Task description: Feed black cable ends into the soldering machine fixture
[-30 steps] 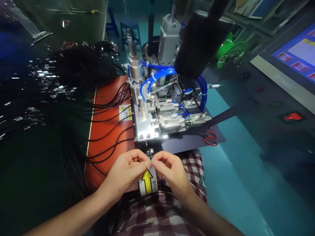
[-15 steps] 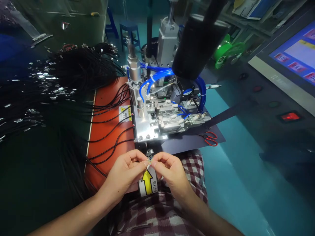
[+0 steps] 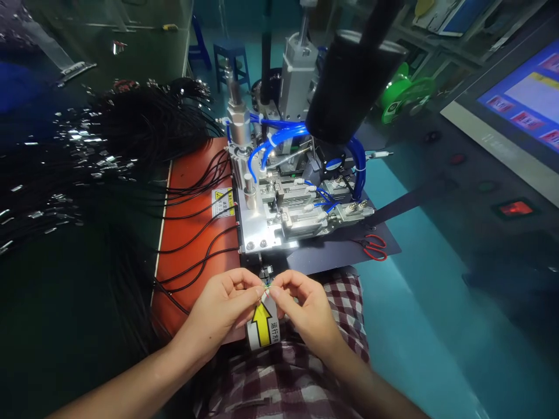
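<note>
Our left hand (image 3: 230, 298) and right hand (image 3: 304, 304) nearly meet, fingertips of both closed on thin coloured wires (image 3: 267, 287), just off near edge of metal machine plate (image 3: 255, 226). We judge wires being separated; next move seems to want light, steady pinch.

Dim room, teal floor (image 3: 393, 314) at 4 o'clock.
Blue stool (image 3: 231, 49) around 11 o'clock, rack (image 3: 463, 53) at 2 (blurry); floor crossed by a diagonal shade edge, 8 o'clock nearly black.
</note>
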